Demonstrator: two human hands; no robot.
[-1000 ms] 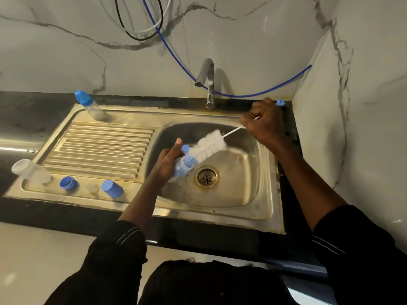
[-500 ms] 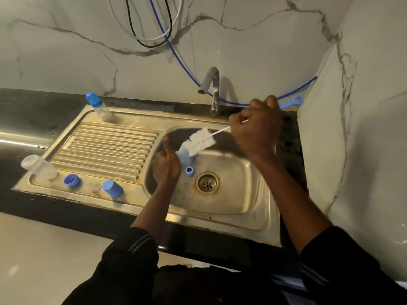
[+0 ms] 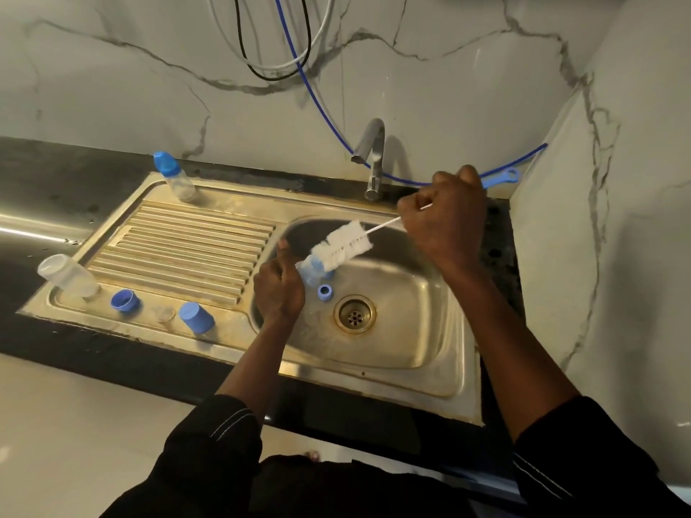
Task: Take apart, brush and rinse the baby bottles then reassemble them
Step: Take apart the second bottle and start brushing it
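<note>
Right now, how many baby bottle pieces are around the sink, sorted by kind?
Bottle bodies: 3
Loose blue caps: 2
Blue ring in basin: 1
Clear teat: 1
Total: 7

No text, label, brand, number or sign can be read anywhere — not on the bottle (image 3: 311, 269) in the left hand (image 3: 278, 289), nor on the brush (image 3: 342, 244) held by the right hand (image 3: 445, 222). The capped bottle (image 3: 174, 176) far behind the left hand and the open bottle (image 3: 67, 275) far to its left show plain clear walls — any marks on them are too small to make out.
</note>
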